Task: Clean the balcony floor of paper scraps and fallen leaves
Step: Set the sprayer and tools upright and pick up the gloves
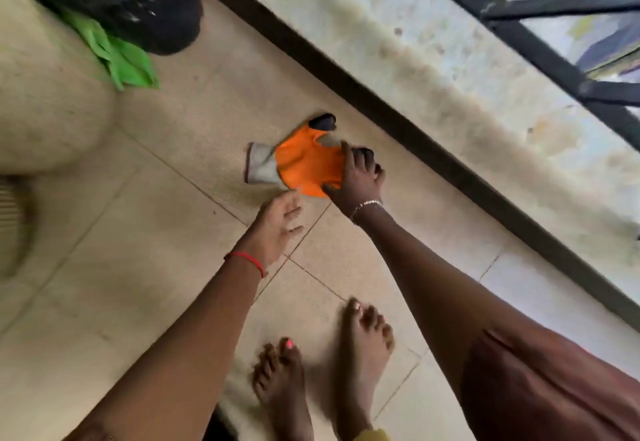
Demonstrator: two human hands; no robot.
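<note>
An orange glove (304, 167) with a grey cuff and black fingertips lies flat on the tiled balcony floor (138, 233), near the dark strip (381, 118) that runs along the floor's edge. The right grip (358, 184), a bare hand with a thin bracelet (367, 204) at the wrist, is clenched on the glove's finger end: its fingers curl over the black tips and its thumb lies at the orange lower edge. The left grip (277, 224) is released, palm turned up and fingers loosely spread; it is just beside the glove's lower edge, and whether it touches cannot be told. A red string (247, 260) circles that wrist.

Two bare feet (363, 347) stand on the tiles below the arms. Well apart at the upper left, green leaves (124, 60) lie on the floor, partly under a black pot (162, 15). Beyond the dark strip is a stained pale ledge (450, 60) and, at the upper right, a dark metal railing (554, 60). The frame is blurred, and small scraps cannot be made out.
</note>
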